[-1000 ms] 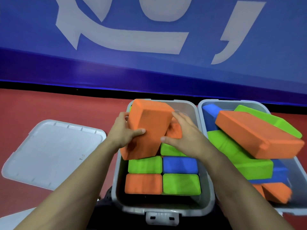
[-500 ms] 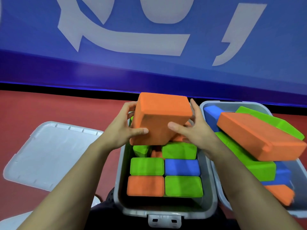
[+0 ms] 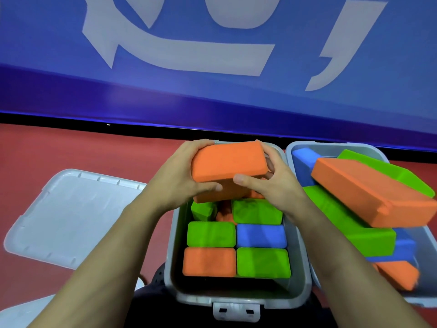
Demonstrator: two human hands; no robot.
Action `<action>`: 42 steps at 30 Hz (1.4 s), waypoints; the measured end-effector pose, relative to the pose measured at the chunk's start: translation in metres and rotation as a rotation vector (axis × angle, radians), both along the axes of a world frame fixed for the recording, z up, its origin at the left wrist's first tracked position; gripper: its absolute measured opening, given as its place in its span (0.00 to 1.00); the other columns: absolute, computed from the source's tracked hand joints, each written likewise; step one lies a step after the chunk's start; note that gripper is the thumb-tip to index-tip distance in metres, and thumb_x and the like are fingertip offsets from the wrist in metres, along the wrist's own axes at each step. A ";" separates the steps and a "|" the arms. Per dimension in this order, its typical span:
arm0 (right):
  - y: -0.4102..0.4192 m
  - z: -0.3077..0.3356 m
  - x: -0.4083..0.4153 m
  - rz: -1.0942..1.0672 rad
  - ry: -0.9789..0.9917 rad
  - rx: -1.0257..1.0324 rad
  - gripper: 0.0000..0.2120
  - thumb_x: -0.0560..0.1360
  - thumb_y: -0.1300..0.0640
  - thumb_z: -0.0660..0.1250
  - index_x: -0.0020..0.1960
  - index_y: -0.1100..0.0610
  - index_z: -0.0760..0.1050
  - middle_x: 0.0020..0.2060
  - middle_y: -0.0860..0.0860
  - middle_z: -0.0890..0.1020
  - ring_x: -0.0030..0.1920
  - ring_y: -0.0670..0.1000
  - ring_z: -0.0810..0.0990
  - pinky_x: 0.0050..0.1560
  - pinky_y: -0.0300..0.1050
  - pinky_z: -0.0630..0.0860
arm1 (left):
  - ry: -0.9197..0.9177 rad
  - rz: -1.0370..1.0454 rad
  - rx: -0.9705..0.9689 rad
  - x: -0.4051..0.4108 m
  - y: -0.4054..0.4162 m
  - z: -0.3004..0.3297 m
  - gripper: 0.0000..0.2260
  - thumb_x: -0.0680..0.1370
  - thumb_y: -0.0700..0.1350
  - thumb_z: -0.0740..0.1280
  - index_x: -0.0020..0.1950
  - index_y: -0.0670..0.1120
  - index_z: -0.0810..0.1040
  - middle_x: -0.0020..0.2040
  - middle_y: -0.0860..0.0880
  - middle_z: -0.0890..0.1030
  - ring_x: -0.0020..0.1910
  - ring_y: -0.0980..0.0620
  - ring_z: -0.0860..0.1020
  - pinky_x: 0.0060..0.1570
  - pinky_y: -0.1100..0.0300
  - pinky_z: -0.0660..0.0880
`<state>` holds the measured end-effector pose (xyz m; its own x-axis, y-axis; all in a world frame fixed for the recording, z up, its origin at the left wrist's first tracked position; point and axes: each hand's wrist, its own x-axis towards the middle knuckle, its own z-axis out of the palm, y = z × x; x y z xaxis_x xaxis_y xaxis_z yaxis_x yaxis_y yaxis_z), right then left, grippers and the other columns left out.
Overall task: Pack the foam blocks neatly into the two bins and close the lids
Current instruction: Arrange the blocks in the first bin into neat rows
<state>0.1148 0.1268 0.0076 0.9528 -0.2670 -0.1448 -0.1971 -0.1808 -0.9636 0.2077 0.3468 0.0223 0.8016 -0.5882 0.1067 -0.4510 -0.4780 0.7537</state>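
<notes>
Both hands hold one large orange foam block (image 3: 228, 160) over the far end of the left grey bin (image 3: 173, 275). My left hand (image 3: 179, 178) grips its left end and my right hand (image 3: 272, 183) grips its right end, thumbs on the near face. Below it stand several green, blue and orange blocks on end in neat rows, such as a blue block (image 3: 261, 235). The right grey bin (image 3: 331, 147) holds a loose pile: a big orange block (image 3: 369, 192) lies tilted across green and blue ones and juts above the rim.
A grey lid (image 3: 71, 218) lies flat on the red floor left of the bins. Part of a second lid (image 3: 26, 313) shows at the bottom left corner. A blue wall banner runs behind the bins. The left bin's latch (image 3: 236, 312) faces me.
The orange block came up out of the left bin's far end and turned from a steep tilt to nearly level, with both hands still on it.
</notes>
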 end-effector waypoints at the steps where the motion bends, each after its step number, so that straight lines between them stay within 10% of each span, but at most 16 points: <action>1: -0.001 -0.001 0.000 0.005 0.020 -0.012 0.48 0.65 0.49 0.83 0.78 0.41 0.61 0.70 0.42 0.73 0.65 0.43 0.76 0.64 0.44 0.77 | 0.001 0.030 -0.014 0.001 0.002 -0.002 0.39 0.65 0.53 0.83 0.71 0.60 0.67 0.65 0.59 0.71 0.60 0.61 0.72 0.58 0.59 0.73; 10: -0.013 -0.055 -0.007 0.139 0.432 -0.565 0.18 0.80 0.50 0.67 0.68 0.52 0.75 0.63 0.50 0.81 0.56 0.51 0.80 0.53 0.43 0.75 | -0.113 0.298 -0.122 0.013 0.012 -0.004 0.41 0.64 0.48 0.83 0.72 0.50 0.66 0.65 0.53 0.69 0.61 0.56 0.71 0.61 0.58 0.70; 25: -0.035 -0.143 0.025 0.248 0.403 -1.000 0.34 0.82 0.36 0.53 0.82 0.46 0.47 0.82 0.45 0.42 0.82 0.52 0.41 0.80 0.59 0.50 | -0.132 0.423 -0.074 0.020 0.017 -0.010 0.40 0.63 0.48 0.83 0.71 0.49 0.68 0.64 0.49 0.71 0.63 0.49 0.71 0.63 0.50 0.71; 42: -0.084 -0.135 0.122 0.324 0.468 -1.000 0.44 0.76 0.27 0.57 0.82 0.46 0.43 0.82 0.45 0.40 0.81 0.53 0.39 0.78 0.65 0.45 | -0.115 0.415 -0.072 0.026 -0.002 -0.020 0.39 0.65 0.47 0.82 0.71 0.52 0.67 0.60 0.56 0.67 0.60 0.54 0.70 0.58 0.57 0.68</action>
<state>0.2370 0.0424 -0.1279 0.9063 -0.2140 -0.3644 -0.3023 -0.9309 -0.2052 0.2332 0.3452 0.0022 0.9491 -0.2063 0.2381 -0.3147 -0.5847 0.7477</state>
